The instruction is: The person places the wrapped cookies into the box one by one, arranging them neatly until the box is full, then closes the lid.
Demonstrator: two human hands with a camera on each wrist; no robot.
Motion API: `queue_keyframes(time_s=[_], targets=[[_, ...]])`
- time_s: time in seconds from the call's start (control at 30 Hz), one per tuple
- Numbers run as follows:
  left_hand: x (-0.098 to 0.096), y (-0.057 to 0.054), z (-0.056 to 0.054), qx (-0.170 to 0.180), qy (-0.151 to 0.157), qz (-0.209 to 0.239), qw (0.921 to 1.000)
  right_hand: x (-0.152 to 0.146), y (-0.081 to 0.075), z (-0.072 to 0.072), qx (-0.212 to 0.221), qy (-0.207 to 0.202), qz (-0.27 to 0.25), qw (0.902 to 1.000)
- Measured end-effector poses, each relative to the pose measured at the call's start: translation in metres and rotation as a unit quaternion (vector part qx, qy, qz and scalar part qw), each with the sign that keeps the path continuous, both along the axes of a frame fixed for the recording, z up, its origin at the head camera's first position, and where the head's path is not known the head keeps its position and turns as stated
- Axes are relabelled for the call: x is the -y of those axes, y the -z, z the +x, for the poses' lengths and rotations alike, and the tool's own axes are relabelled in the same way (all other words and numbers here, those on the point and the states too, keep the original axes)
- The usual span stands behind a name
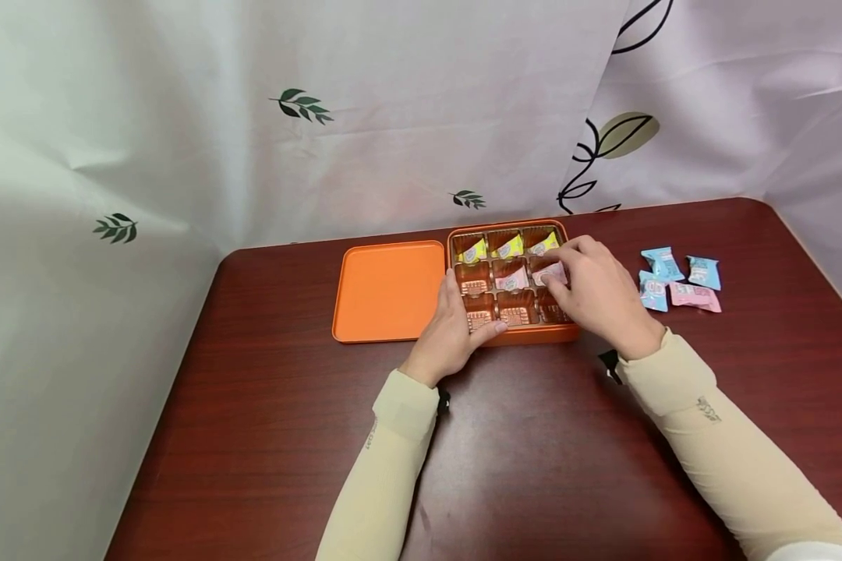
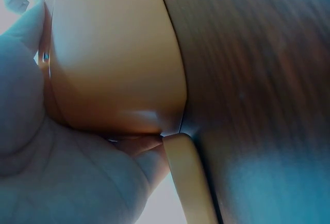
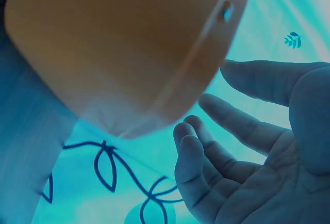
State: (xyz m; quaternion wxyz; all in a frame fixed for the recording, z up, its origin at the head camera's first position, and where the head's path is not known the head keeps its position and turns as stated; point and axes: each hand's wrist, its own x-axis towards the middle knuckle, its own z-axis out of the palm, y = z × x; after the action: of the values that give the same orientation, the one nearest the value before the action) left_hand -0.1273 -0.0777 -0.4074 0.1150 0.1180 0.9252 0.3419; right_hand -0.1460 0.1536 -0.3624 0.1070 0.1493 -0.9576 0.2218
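An orange box (image 1: 526,336) with a clear compartment tray stands at the table's back. Three yellow-wrapped candies (image 1: 510,247) lie in its far row. One pink-wrapped candy (image 1: 512,279) is in the middle compartment. At the middle row's right compartment, my right hand (image 1: 599,292) pinches another pink-wrapped candy (image 1: 547,273) between thumb and forefinger; its fingertips are partly hidden behind the rim in the right wrist view. My left hand (image 1: 449,335) grips the box's near left corner, thumb along the front rim and fingers against the left side.
The orange lid (image 1: 390,292) lies flat left of the box, close against it. To the right on the dark red table (image 1: 274,436) are three blue-wrapped candies (image 1: 663,265) and one pink-wrapped candy (image 1: 695,297). A patterned white curtain (image 1: 393,156) hangs behind.
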Motion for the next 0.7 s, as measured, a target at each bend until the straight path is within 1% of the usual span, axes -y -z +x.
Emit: queue_keyframes(time_s=[0.1,0.23,0.37,0.7], targets=[[0.000,0.000,0.000,0.001,-0.001,0.001,1.0000,-0.006,-0.001,0.002,-0.003,0.006,0.001,1.0000],[0.000,0.001,0.000,0.002,-0.001,0.001,1.0000,-0.012,-0.003,0.004,0.010,0.016,0.005,0.9998],[0.000,0.001,0.000,0.000,0.002,-0.003,1.0000,-0.018,-0.003,0.005,0.016,0.018,0.006,0.9997],[0.001,0.000,0.000,0.006,0.002,-0.005,1.0000,-0.038,0.000,0.009,0.018,0.031,0.016,0.9992]])
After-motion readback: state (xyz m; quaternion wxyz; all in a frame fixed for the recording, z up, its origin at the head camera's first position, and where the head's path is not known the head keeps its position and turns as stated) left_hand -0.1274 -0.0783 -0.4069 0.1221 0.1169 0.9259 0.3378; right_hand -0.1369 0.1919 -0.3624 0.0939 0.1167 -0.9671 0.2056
